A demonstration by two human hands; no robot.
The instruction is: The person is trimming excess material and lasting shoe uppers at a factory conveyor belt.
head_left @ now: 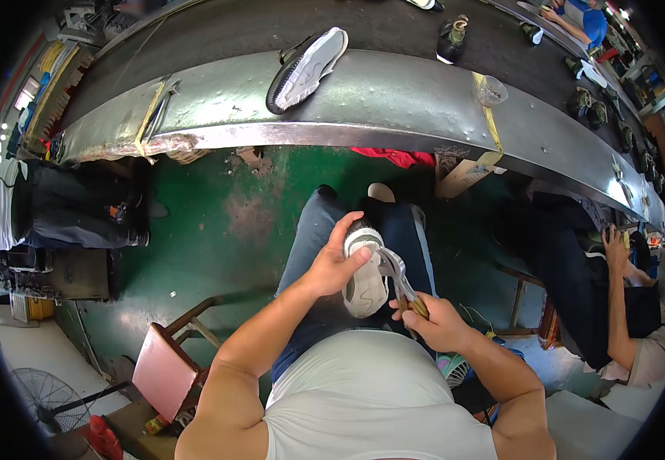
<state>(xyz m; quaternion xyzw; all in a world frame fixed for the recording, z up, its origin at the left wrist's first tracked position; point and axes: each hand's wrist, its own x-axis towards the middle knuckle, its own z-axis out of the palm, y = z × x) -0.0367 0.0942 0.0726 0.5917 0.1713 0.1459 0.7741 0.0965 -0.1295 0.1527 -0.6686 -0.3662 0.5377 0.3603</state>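
Above my lap, my left hand [335,266] grips a grey-and-white shoe [367,290] by its dark end, with the thumb pressed on the surface facing me. My right hand [435,320] is closed round the handles of metal pliers [396,268]. The pliers' jaws meet the right edge of the shoe, close to my left thumb. Whether they pinch its material is too small to tell. On the metal ledge ahead, a similar shoe [313,67] lies tilted with its grey-white side showing.
A long metal-edged bench [229,96] with a dark belt runs ahead. A dark shoe [452,38] stands on it, with several more at the far right. A pink-seated stool [165,371] and a fan [44,397] are at lower left. People sit on both sides; one co-worker's hands [616,251] show right.
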